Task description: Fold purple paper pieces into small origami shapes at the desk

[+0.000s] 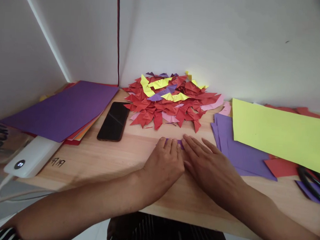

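On the wooden table, a small piece of purple paper (180, 144) lies mostly hidden under my fingertips. My left hand (165, 167) is closed, its fingers bent together and pressing the paper down from the left. Laid over the right side of the paper, my right hand (206, 160) has its fingers stretched out nearly flat. Just beyond my hands rises a heap of folded paper shapes (166, 107), mostly red, with yellow, purple and pink ones among them. Some yellow pieces bear small drawn marks.
Left stand a black phone (113, 121), a stack topped by a purple sheet (69, 108), and a white power bank (33, 158) with a cable. Right are a yellow sheet (280, 131), purple sheets (244, 156), a red piece (282, 167) and black scissor handles (313, 181). A wall closes the back.
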Demonstrator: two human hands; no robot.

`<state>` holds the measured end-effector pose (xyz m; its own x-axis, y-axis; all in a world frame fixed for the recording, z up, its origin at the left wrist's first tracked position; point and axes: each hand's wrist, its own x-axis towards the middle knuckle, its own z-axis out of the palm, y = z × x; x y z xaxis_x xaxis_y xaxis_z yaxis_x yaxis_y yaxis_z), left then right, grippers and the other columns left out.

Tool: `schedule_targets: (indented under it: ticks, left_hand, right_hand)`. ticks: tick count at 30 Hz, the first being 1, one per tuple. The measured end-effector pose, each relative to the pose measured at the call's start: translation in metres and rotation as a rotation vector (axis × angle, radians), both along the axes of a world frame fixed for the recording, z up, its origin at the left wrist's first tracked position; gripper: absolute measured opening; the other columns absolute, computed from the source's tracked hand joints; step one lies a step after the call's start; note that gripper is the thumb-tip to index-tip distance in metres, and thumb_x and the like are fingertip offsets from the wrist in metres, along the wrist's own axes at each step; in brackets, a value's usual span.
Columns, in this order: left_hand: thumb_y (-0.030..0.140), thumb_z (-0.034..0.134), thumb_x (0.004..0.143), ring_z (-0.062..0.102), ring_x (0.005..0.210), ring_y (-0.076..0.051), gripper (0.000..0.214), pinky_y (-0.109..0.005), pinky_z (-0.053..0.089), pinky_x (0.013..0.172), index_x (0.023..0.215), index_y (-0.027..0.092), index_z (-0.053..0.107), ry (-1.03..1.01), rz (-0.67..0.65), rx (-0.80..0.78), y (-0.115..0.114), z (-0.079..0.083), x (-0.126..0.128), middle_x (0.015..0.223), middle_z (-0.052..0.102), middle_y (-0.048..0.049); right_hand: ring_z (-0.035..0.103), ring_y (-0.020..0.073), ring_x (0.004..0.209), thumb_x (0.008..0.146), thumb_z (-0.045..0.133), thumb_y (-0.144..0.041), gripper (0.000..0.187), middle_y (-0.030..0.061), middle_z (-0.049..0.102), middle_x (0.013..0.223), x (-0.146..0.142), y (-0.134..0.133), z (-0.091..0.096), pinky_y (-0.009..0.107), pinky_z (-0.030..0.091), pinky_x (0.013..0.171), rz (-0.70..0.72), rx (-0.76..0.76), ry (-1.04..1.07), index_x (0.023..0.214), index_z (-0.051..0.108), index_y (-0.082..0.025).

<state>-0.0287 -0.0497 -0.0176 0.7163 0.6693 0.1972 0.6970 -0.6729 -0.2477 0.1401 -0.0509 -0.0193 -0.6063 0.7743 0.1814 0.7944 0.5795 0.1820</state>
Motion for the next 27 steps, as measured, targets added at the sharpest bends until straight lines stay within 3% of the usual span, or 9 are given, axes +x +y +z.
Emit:
schedule_targets:
  ticks: [6, 9, 15, 27]
  left_hand:
    - [0.003, 0.041, 0.090, 0.063, 0.088, -0.023, 0.029, -0.042, 0.046, 0.079, 0.094, 0.009, 0.069, -0.090, 0.009, -0.035, 0.011, 0.001, -0.006, 0.091, 0.070, -0.0124]
    - [0.006, 0.047, 0.089, 0.061, 0.082, -0.021, 0.021, -0.038, 0.044, 0.073, 0.082, 0.012, 0.066, -0.140, -0.033, -0.080, 0.021, 0.003, -0.012, 0.081, 0.067, -0.0079]
    - [0.010, 0.050, 0.091, 0.057, 0.084, -0.019, 0.017, -0.033, 0.043, 0.073, 0.082, 0.013, 0.063, -0.227, -0.070, -0.143, 0.033, 0.004, -0.018, 0.083, 0.064, -0.0062]
    - [0.010, 0.050, 0.090, 0.055, 0.083, -0.021, 0.016, -0.034, 0.041, 0.072, 0.082, 0.015, 0.063, -0.211, -0.032, -0.143, 0.035, 0.005, -0.018, 0.084, 0.063, -0.0051]
  right_hand:
    - [0.053, 0.0317, 0.125, 0.095, 0.047, -0.026, 0.041, 0.0203, 0.058, 0.134, 0.002, 0.005, -0.001, 0.046, 0.044, 0.102, -0.032, 0.029, 0.009, 0.125, 0.060, -0.002]
    - [0.056, 0.0314, 0.119, 0.092, 0.054, -0.023, 0.034, 0.0171, 0.062, 0.129, 0.003, 0.011, 0.004, 0.043, 0.047, 0.092, -0.043, 0.022, 0.030, 0.120, 0.063, -0.007]
    - [0.062, 0.0227, 0.084, 0.093, 0.055, -0.023, 0.015, 0.0109, 0.067, 0.101, 0.002, 0.021, 0.010, 0.036, 0.043, 0.072, -0.059, -0.013, 0.146, 0.092, 0.068, -0.017]
    - [0.060, 0.0193, 0.080, 0.092, 0.055, -0.020, 0.014, 0.0059, 0.065, 0.086, 0.003, 0.032, -0.001, 0.031, 0.043, 0.072, -0.020, -0.152, 0.415, 0.086, 0.067, -0.017]
